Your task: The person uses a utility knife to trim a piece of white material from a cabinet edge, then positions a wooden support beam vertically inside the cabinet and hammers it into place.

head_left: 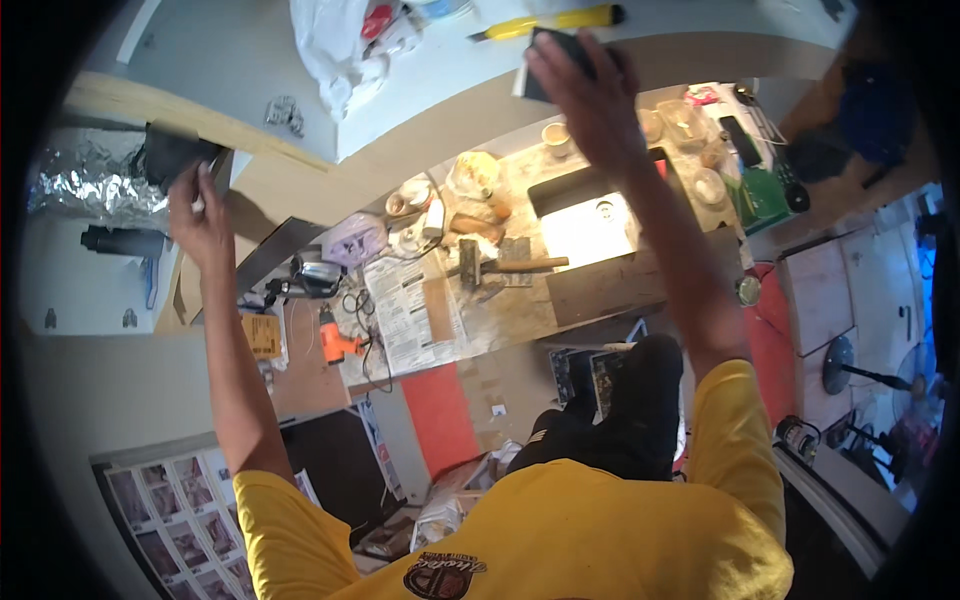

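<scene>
My right hand (590, 95) is raised over the pale shelf surface at the top, its fingers wrapped over a dark flat pad (545, 62) with a pale edge. Just beyond it lies a yellow utility knife (550, 22). My left hand (200, 215) reaches up to an open cabinet, fingers pinched together at the lower edge of a black flat piece (172, 155). A small white spot shows among those fingers; I cannot make out what it is. Crumpled foil (90, 180) sits beside the black piece, above a black cylinder (122, 240).
Below is a cluttered counter with a sink (590, 225), a hammer (520, 265), newspaper (400, 310), an orange heat gun (337, 337) and several containers. A white plastic bag (335, 50) lies on the upper shelf. A wooden edge (200, 120) crosses between my hands.
</scene>
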The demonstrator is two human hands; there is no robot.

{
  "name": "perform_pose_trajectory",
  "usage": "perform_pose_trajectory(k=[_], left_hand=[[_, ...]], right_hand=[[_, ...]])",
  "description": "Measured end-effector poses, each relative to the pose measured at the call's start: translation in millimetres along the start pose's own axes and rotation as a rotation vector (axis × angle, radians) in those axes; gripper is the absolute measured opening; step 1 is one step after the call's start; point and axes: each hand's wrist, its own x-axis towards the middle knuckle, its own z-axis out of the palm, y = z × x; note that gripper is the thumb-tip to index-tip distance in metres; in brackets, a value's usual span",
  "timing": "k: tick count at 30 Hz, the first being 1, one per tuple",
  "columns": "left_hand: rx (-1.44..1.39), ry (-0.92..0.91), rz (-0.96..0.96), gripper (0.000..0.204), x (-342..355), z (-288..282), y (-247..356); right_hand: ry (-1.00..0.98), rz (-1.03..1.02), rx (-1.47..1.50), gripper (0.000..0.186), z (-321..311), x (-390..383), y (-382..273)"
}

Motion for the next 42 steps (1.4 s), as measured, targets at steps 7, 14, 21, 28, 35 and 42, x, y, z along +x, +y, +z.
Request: perform_pose_trajectory(k=[7, 14, 21, 28, 35, 42], left_hand=[[-0.288, 0.005, -0.268, 0.031, 1, 37, -13], [-0.43, -0.002, -0.301, 0.048, 22, 47, -7], [-0.21, -0.005, -0.249, 0.054, 17, 31, 9], [-0.175, -0.075, -0.313, 0.051, 19, 49, 1], [-0.126, -0.112, -0.295, 0.046, 18, 35, -12], [-0.093, -0.095, -0.286, 0.04, 16, 48, -19]], right_hand=[[-0.142, 0.087, -0.27, 0.071, 30, -2, -27], [-0.054, -0.207, 0.129, 0.059, 66, 44, -169], [0.017, -0.037, 0.08, 0.058, 29, 16, -81], [-0.197, -0.305, 0.101, 0.061, 51, 27, -148], [0.072, 0.087, 0.597, 0.054, 60, 21, -77], [-0.066, -0.292, 0.146, 0.05, 55, 34, -128]])
